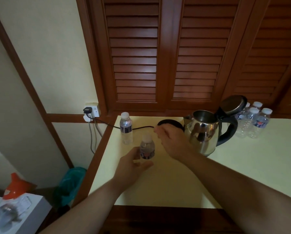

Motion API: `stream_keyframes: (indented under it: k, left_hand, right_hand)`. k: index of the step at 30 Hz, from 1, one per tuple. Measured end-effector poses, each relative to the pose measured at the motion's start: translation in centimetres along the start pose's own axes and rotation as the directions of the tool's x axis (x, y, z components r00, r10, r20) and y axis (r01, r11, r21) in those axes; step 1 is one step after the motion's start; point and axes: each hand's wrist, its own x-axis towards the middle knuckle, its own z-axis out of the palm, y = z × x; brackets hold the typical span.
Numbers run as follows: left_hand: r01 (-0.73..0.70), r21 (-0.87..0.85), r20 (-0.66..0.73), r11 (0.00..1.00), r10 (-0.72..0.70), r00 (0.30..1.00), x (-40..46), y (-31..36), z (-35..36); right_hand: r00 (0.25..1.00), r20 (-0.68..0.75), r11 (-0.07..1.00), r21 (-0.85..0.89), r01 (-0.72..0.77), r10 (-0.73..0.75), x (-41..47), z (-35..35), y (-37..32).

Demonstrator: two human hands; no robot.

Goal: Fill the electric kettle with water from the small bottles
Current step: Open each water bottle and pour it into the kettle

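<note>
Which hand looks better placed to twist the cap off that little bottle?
Probably the right hand. The left hand is already wrapped around the bottle, steadying it on the table, while the right hovers just beside its white cap, free to twist. The kettle stands open, ready for pouring.

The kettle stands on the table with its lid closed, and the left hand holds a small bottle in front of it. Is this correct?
Not quite. In the head view the kettle stands on the table with its lid open, tipped back above the handle. The rest holds: the left hand holds a small bottle in front of it.
</note>
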Motion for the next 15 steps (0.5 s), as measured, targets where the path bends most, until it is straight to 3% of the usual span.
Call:
stream_keyframes:
  k: [4, 10, 15]
  left_hand:
    - [0.003, 0.009, 0.003, 1.0, -0.003, 1.0, 0.2, 0.2, 0.3]
    - [0.039, 0.027, 0.011, 0.999, -0.04, 0.999, 0.5, 0.0, 0.3]
    - [0.031, 0.024, 0.017, 0.999, -0.031, 0.999, 0.5, -0.1, 0.3]
  right_hand:
    - [0.98, 0.2, 0.988, -0.147, 0.045, -0.015, 1.1, -1.6, -4.1]
    - [0.942, 0.328, 0.881, -0.462, 0.099, 0.066, 2.4, -2.0, -6.7]
    - [0.87, 0.492, 0.845, -0.484, 0.226, 0.049, 3.5, -2.0, -6.9]
